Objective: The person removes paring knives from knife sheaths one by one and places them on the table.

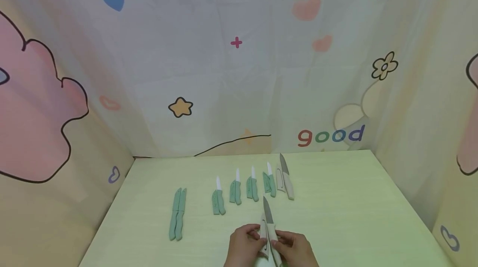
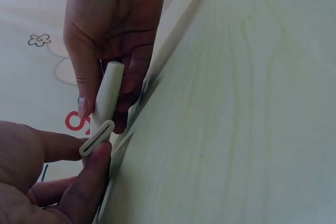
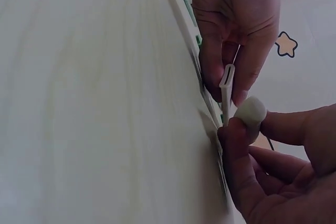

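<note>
My left hand point(image 1: 242, 245) pinches a cream-white knife sheath point(image 1: 263, 229) between thumb and fingers, near the table's front edge. Beside it, my right hand point(image 1: 297, 249) holds a kitchen knife point(image 1: 267, 212) by its cream handle, the bare grey blade pointing away from me. Sheath and knife lie side by side, almost parallel. The sheath's slotted open end point(image 2: 97, 139) faces the left wrist camera. In the right wrist view, the rounded butt of the knife handle point(image 3: 251, 112) shows between thumb and fingers.
Farther back lies another cream-handled knife point(image 1: 286, 178) beside its sheath point(image 1: 280, 179). Left of it, several green paring knives point(image 1: 238, 190) with white blades lie next to green sheaths point(image 1: 232, 192). Two green knives in sheaths point(image 1: 179, 213) lie together at the left of the table point(image 1: 347, 209).
</note>
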`<state>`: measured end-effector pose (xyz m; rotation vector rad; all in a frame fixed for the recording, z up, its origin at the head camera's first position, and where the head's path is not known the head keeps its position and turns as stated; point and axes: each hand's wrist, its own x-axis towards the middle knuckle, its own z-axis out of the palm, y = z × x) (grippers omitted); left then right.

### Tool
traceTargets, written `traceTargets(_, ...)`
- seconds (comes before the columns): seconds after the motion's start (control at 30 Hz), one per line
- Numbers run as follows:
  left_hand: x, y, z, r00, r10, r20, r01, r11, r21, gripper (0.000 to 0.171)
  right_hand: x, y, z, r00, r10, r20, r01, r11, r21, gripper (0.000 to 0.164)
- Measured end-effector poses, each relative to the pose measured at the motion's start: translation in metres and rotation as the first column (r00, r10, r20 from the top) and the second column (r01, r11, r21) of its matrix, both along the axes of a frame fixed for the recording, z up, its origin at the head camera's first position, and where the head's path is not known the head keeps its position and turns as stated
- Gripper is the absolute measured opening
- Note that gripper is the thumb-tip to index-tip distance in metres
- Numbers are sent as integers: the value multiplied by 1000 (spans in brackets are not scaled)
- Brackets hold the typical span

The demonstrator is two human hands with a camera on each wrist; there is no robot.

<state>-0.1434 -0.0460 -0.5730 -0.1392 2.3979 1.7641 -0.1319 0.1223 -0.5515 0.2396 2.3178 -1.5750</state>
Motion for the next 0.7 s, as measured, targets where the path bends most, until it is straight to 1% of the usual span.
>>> traceTargets(0.07,0,1,1,1000,2,-30,-4,999,-48,35,-1,0,0,1000,2,-9,-2,1000,29,44)
traceTargets(0.13,0,2,2,998,-1,-62,-5,996,-90,35,-2,0,0,999,12,-38,-10,998,58,44)
traceTargets(0.27,0,3,5,992,-33,-122,10,982,-190,37,-3,0,-1,994,37,-101,-26,994,104,45)
traceTargets(0.4,-1,7,6,989,-59,-133,20,959,-281,38,-3,-1,-1,983,60,-173,-28,984,178,43)
traceTargets(0.53,-1,9,6,987,-79,-138,27,937,-348,34,-2,-4,1,963,81,-257,-10,964,264,39)
traceTargets(0.63,0,10,8,986,-104,-134,45,922,-385,29,-3,-5,2,960,90,-266,-5,952,305,37)
traceTargets(0.7,1,10,9,984,-120,-130,59,913,-403,27,-4,-6,3,966,86,-244,-2,946,325,35)
